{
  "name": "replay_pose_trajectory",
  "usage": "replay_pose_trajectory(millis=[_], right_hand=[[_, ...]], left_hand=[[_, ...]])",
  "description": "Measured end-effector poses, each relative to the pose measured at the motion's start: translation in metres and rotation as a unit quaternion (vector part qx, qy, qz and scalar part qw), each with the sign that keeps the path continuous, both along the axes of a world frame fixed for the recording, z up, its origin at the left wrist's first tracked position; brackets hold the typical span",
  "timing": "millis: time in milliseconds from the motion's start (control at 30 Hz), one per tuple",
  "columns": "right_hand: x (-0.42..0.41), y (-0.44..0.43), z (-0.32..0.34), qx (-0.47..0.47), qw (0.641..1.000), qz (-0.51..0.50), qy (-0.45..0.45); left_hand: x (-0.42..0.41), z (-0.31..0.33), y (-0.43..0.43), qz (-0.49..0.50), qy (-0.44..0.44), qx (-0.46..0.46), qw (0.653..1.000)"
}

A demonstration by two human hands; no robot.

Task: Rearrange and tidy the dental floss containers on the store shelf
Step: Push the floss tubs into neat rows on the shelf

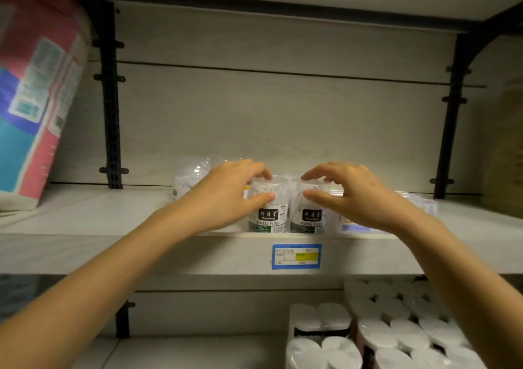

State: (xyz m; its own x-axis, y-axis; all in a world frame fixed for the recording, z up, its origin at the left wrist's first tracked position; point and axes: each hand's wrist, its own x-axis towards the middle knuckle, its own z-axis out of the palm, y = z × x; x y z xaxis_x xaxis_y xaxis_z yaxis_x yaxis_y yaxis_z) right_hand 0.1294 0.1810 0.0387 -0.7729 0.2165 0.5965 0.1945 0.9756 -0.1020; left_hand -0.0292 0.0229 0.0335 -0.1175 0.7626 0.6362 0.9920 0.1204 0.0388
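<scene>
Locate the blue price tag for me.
Head view, centre: the blue price tag is stuck on the shelf's front edge, directly below the right dental floss container.

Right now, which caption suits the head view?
The left hand holds the left floss container, right hand the right floss container, side by side at the shelf edge.

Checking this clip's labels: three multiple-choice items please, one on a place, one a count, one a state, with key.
1. Where is the blue price tag? A) shelf front edge B) a container's lid C) the floor
2. How many front containers show a DENTAL FLOSS label? A) one B) two C) four
3. How do those stand? A) upright B) tipped over C) stacked
Key: 1A, tag sits on the edge below the containers; 2B, left container and right container both read so; 3A, both stand upright, left hand gripping one, right hand the other.
</scene>
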Motion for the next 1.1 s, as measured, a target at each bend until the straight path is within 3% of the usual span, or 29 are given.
replay_pose_trajectory(millis=[200, 433, 800, 967, 1100], right_hand=[[-0.009, 0.024, 0.034, -0.065, 0.998, 0.015, -0.002], [-0.046, 0.043, 0.041, -0.137, 0.974, 0.009, -0.178], [-0.042, 0.045, 0.036, -0.112, 0.976, 0.039, -0.181], [-0.045, 0.053, 0.048, -0.167, 0.976, 0.035, -0.135], [-0.059, 0.051, 0.049, -0.211, 0.952, -0.008, -0.223]], left_hand=[[-0.013, 0.037, 0.017, 0.013, -0.057, 0.019, 0.998], [-0.024, 0.05, 0.047, 0.019, -0.072, -0.204, 0.976], [-0.022, 0.052, 0.039, 0.031, -0.055, -0.212, 0.975], [-0.023, 0.064, 0.05, 0.064, -0.063, -0.215, 0.972], [-0.028, 0.066, 0.069, 0.126, -0.067, -0.267, 0.953]])
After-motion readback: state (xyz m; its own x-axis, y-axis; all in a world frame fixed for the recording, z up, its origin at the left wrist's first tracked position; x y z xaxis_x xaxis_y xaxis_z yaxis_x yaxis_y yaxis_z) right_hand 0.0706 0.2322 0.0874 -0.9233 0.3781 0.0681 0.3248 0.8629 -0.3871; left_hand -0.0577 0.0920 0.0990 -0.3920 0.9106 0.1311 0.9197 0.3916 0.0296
